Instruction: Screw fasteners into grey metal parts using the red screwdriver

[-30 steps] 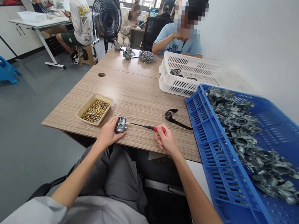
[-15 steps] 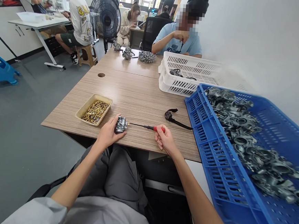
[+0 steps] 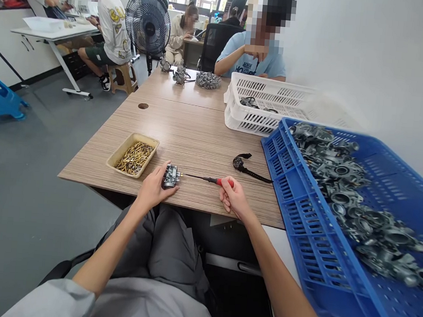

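Note:
My left hand (image 3: 154, 185) is closed around a small silver metal carburetor (image 3: 171, 176) on the tabletop, near its front edge. In my right hand (image 3: 233, 195) is a screwdriver (image 3: 215, 181) with a red and black handle, its long shaft lying level and pointing left. The tip meets the small brass piece (image 3: 181, 174) at the carburetor's right side; whether it is seated in a slot is too small to tell. Left of the carburetor stands a cream tray (image 3: 113, 163) holding many brass pieces (image 3: 134, 158).
A black wristwatch (image 3: 238, 163) lies right of the screwdriver. The blue crate (image 3: 302, 234) full of carburetor bodies (image 3: 345, 171) borders my right arm. Behind it stands a white crate (image 3: 250, 127). Across the wooden table (image 3: 184, 127) sits a co-worker in a blue shirt (image 3: 227, 57).
Almost nothing differs. My hands, the carburetor and the screwdriver keep their places, with the screwdriver still against the brass piece.

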